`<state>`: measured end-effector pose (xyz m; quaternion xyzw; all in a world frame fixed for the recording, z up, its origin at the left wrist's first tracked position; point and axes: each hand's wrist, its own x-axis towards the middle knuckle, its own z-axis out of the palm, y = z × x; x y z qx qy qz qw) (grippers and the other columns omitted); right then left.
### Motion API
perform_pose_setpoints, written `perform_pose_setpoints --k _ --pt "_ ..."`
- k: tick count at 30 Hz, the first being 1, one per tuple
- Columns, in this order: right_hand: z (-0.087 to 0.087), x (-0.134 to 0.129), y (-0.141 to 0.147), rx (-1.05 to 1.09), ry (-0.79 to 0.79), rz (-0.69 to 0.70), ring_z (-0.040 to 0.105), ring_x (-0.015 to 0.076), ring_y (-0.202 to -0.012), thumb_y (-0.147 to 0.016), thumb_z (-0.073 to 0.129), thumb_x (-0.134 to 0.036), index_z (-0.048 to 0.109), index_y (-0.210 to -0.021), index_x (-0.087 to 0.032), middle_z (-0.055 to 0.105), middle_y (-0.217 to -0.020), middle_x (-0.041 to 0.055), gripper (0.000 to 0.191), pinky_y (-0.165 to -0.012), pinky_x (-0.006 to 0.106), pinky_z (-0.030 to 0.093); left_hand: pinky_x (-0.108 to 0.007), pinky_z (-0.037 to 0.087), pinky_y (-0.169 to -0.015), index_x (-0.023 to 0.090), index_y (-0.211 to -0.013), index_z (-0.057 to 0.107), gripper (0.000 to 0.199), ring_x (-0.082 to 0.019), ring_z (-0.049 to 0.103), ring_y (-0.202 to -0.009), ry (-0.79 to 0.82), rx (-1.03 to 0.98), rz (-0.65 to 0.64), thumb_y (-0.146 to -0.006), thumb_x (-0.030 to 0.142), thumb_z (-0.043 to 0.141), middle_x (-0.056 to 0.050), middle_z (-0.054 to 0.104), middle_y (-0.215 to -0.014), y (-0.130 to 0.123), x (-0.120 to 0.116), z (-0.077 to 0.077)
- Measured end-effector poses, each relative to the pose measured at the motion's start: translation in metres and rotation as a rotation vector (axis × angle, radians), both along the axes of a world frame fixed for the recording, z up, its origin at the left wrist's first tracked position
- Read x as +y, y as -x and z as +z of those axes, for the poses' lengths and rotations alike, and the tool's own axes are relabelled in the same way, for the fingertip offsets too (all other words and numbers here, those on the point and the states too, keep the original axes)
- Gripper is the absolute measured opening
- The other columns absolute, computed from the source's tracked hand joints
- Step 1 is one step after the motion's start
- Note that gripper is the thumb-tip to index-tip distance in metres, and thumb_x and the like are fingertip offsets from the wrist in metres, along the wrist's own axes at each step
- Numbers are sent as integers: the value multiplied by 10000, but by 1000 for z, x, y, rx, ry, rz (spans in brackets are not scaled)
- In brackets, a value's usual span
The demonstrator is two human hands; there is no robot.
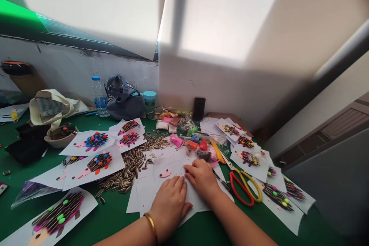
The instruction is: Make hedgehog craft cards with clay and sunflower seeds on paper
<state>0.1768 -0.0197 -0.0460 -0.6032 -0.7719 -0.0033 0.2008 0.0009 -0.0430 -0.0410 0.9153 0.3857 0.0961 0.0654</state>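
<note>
A sheet of white paper (161, 161) lies in front of me, on top of other sheets. On it is a pencilled hedgehog outline (175, 167) with a pink clay face (165, 173), dark nose and eye. My left hand (170, 198), with a gold bangle (150, 226) at the wrist, lies flat below the drawing, its thumb apart. My right hand (201, 178) rests at the drawing's right edge, fingers bent and fingertips slightly apart on the paper. Nothing shows between them. A dark pen (221, 180) lies beside my right wrist.
Striped sunflower seeds (129, 169) are heaped left of the paper. Red-and-yellow-handled scissors (242, 188) lie right, near bagged coloured clay (198, 144). Finished hedgehog cards (98, 161) flank both sides. A bottle (100, 98), blue bag (125, 102), lidded cup (150, 102) and phone (198, 108) stand along the wall.
</note>
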Motion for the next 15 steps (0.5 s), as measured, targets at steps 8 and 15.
perform_pose_setpoints --k 8,15 --pt "1 -11 -9 62 -55 37 534 222 -908 -900 563 -181 678 -1148 -265 627 -955 66 286 -824 359 389 -491 431 -1064 87 -1320 582 619 -355 518 -1267 2 -14 -58 -848 485 629 -207 568 -1371 8 0 -7" --pt "0 -12 -2 20 -12 7 510 223 -914 -825 569 -110 683 -1166 -270 610 -959 65 393 -819 363 367 -479 455 -1036 57 -1291 602 678 -367 554 -1218 -60 -13 -110 -822 546 639 -222 591 -1337 10 -4 -15"
